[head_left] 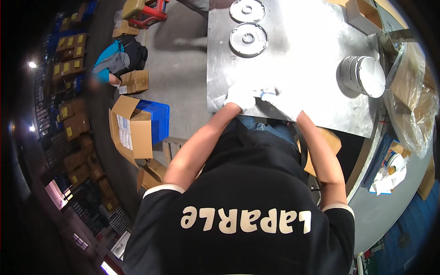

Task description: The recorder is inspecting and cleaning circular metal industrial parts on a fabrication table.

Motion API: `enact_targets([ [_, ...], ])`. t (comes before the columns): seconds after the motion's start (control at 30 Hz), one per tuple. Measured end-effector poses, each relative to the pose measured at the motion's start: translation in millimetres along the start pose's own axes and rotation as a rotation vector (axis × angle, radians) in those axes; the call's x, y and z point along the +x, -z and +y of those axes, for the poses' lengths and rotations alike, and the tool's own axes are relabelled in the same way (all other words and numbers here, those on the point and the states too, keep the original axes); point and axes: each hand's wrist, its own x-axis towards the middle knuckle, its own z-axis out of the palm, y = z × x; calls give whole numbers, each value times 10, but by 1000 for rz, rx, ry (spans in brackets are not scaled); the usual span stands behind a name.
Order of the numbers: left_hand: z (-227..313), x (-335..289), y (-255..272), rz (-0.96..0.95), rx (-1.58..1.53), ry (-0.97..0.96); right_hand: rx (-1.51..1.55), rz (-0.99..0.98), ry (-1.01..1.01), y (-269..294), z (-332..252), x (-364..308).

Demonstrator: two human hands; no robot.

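White gloves cover both my hands, close together over the near edge of a shiny metal table (220, 68). My left hand (240, 95) is closed, its fingertips meeting a small blue-and-grey piece (266, 95) that glare keeps me from naming. From the other side my right hand (285, 104) also closes in on this piece; its outline is nearly lost in the bright light. Beyond them, toward the far left of the tabletop, lie two round whitish discs (237, 45) with raised central rings. A stack of similar round discs (372, 77) leans on its side at the right.
An open cardboard box (364, 17) stands at the far right corner, with clear plastic wrap (412, 105) beyond the right edge. Left of the table are a blue crate (158, 120), an open carton (140, 142) and a person bending (121, 59) by another carton (134, 82).
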Motion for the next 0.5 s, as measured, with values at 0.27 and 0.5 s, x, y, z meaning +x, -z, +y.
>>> enact_targets([
  [0.27,188,-24,159,-83,76,63,298,-77,-335,436,272,-125],
  [0.5,126,-96,84,52,-116,-22,695,273,-286,329,259,-330],
])
